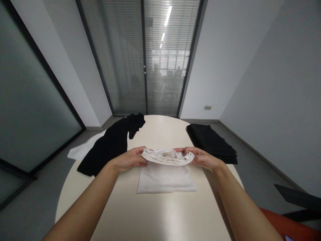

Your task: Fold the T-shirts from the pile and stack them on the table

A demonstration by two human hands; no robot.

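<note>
A white garment [166, 174] lies partly folded in the middle of the cream table [130, 217]. Its far edge is bunched and lifted off the table. My left hand [130, 159] grips the left end of that bunched edge. My right hand [200, 157] grips the right end. Both hands hold the fabric at about the same height, with the lower part of the garment flat on the table beneath them.
An unfolded black garment [112, 142] lies at the far left of the table, over a white one [84, 149] that hangs off the edge. A stack of folded black garments [213, 142] sits at the far right. An orange seat [288, 226] shows at lower right.
</note>
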